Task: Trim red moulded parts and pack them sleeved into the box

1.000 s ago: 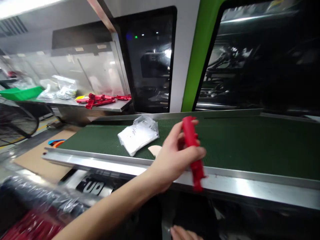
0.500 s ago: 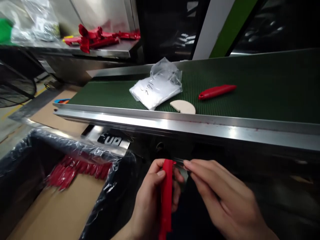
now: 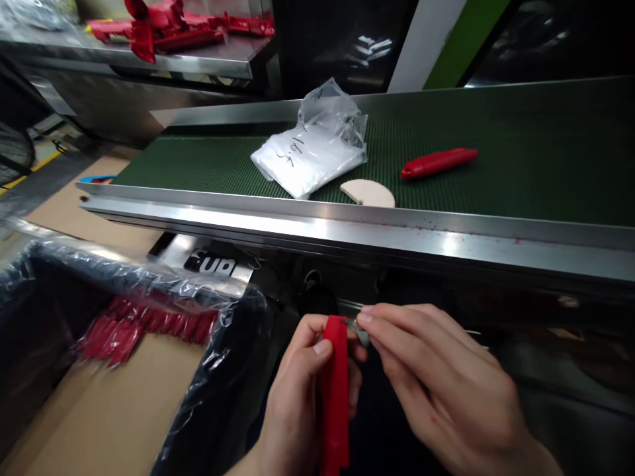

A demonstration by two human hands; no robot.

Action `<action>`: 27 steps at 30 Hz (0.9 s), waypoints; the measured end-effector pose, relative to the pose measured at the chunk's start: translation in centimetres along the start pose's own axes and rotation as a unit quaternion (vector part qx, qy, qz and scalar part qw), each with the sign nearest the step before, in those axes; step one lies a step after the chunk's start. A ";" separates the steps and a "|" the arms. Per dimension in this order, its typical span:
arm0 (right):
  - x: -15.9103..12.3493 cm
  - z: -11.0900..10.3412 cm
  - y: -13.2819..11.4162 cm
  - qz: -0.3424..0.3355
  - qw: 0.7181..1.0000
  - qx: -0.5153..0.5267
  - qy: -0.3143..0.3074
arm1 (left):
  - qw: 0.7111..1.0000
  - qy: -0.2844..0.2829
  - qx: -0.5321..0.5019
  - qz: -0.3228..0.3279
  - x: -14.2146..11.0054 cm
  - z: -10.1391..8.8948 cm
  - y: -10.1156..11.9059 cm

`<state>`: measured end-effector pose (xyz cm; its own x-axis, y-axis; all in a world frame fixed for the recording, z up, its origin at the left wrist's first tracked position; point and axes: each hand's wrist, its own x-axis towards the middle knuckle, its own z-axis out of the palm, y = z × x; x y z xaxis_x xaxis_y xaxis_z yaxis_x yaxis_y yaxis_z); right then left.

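Observation:
My left hand is closed around a long red plastic part, which stands nearly upright with its narrow top end towards the conveyor. My thumb presses on its near side and my fingers wrap behind it. My right hand pinches a thin, shiny blade between thumb and fingertips. The blade's tip is at the top edge of the red part; whether it touches cannot be told. Most of the blade is hidden by my fingers. The lower end of the red part runs out of view.
A green conveyor belt with a metal rail crosses ahead. On it lie a marked plastic bag, a beige half-disc and a red part. A lined box with bagged red pieces stands left; red parts lie on a metal table.
The view has tilted down and shifted slightly, so the belt and table appear higher. My right fingertips and the blade have moved a little closer to the red part's top.

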<state>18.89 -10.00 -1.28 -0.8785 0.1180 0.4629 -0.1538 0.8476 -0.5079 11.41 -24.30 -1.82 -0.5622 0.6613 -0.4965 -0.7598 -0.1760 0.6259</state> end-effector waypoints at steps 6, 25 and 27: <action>0.0 0.0 0.0 -0.002 1.000 -0.003 0.000 | 1.000 -0.010 -0.004 0.002 -0.1 -0.1 -0.1; -0.5 -0.5 -1.1 -0.057 0.998 -0.016 -0.033 | 1.000 -0.018 -0.023 -0.008 0.5 -0.5 0.9; -0.7 -0.3 -1.3 -0.061 0.997 -0.016 -0.036 | 0.999 -0.022 -0.024 -0.006 0.7 -0.5 1.2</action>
<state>19.87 -11.02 -0.71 -0.8847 -0.0236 0.4655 -0.2480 0.8695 -0.4272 9.93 -24.42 -1.67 -0.5384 0.6947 -0.4771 -0.7824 -0.2017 0.5892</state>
